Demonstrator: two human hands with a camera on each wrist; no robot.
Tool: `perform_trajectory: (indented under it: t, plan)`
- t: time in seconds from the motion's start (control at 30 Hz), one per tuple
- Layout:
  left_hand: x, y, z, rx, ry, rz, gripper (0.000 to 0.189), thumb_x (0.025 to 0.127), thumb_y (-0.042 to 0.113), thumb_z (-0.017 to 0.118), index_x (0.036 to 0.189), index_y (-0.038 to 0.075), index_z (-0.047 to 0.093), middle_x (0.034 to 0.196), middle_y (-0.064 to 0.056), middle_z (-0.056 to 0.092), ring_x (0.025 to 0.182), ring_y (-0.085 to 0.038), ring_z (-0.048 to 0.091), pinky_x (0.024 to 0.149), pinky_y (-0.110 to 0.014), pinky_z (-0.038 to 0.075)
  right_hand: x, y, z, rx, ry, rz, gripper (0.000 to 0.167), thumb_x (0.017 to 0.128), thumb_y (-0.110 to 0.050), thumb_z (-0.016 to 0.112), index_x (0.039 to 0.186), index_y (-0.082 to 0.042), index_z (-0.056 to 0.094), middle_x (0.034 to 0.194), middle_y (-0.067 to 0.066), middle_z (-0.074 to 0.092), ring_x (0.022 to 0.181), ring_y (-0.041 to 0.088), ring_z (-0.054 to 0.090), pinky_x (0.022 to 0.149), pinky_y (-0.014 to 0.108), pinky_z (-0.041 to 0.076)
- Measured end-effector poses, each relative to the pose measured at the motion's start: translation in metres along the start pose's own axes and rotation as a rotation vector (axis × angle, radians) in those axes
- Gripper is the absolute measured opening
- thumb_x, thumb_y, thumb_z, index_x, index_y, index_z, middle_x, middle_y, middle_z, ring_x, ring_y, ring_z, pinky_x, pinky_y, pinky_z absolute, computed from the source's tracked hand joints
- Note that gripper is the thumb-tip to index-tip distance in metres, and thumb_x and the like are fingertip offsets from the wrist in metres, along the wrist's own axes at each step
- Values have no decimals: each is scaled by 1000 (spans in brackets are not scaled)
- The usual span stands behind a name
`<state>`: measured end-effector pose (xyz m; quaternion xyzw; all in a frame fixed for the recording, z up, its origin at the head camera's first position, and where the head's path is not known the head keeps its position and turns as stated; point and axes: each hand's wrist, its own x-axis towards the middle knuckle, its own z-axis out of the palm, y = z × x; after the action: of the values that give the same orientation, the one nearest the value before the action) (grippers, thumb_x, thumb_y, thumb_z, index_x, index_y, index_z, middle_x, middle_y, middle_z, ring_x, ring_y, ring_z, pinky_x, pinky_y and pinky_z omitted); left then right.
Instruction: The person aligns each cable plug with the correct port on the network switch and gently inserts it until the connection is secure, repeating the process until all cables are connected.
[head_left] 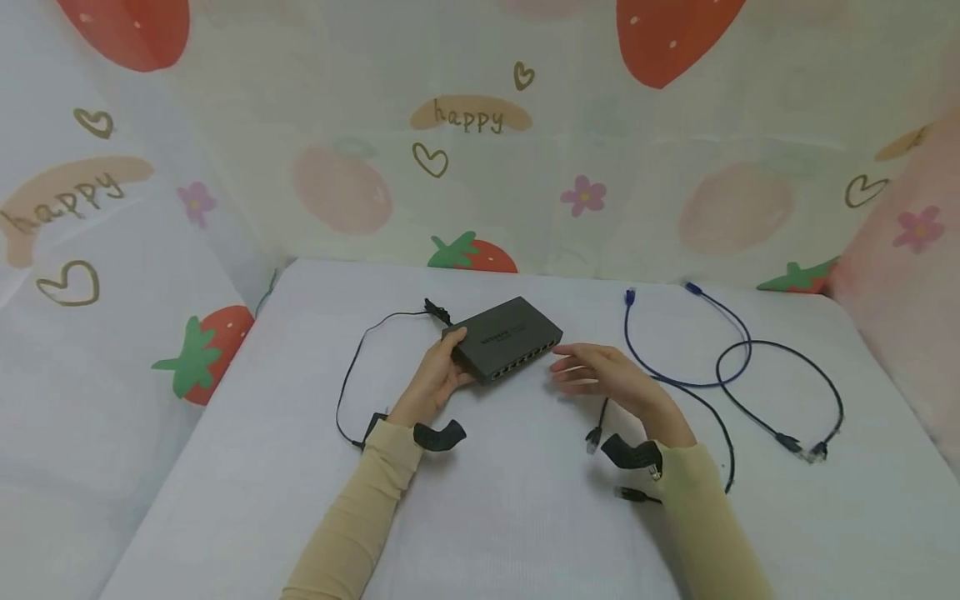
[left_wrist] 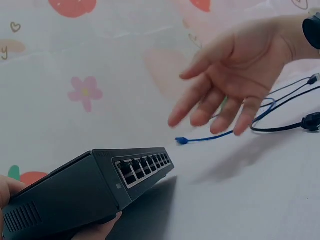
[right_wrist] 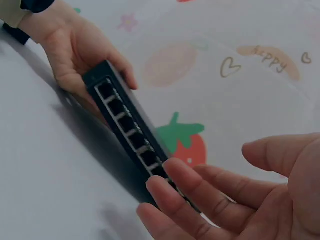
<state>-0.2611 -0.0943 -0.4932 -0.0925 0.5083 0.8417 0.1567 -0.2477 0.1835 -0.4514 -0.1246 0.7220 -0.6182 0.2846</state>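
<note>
My left hand (head_left: 437,371) grips a black network switch (head_left: 504,337) by its left end, thumb on top and fingers beneath. The switch is tilted above the table, and its row of ports (left_wrist: 142,169) shows in the left wrist view. Just off the right end of the switch is my right hand (head_left: 611,379), fingers extended and holding nothing. In the right wrist view its fingertips (right_wrist: 175,172) overlap the far end of the switch, but the head view shows a small gap. A thin black power cord (head_left: 345,379) runs from behind the switch to a dark adapter (head_left: 375,427) beside my left wrist.
Right of my right hand lie a blue network cable (head_left: 675,382) and a looped black network cable (head_left: 825,379). Another black cable (head_left: 720,421) passes under my right forearm, with plugs (head_left: 593,437) near the wrist. A printed cloth wall (head_left: 645,150) closes off the back.
</note>
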Motion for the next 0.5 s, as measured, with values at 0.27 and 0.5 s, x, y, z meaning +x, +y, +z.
perform_trajectory:
  t: [0.27,0.5]
  plan:
    - [3,-3,-2,2,-5,-4,48,98,31,41,139,6,36,133,-16,48,118,-25,53,98,-43,43,-18,-10,-13,-252,22,-100,46,101,-32,37,135,-2,44,122,25,54,113,35,55,95,45,46]
    - [4,-4,-3,4,-6,-3,47,98,31,41,138,6,37,132,-16,49,105,-19,61,88,-38,51,-37,-7,-14,-571,7,-86,41,99,-29,44,134,-9,49,117,14,62,108,26,59,89,46,48]
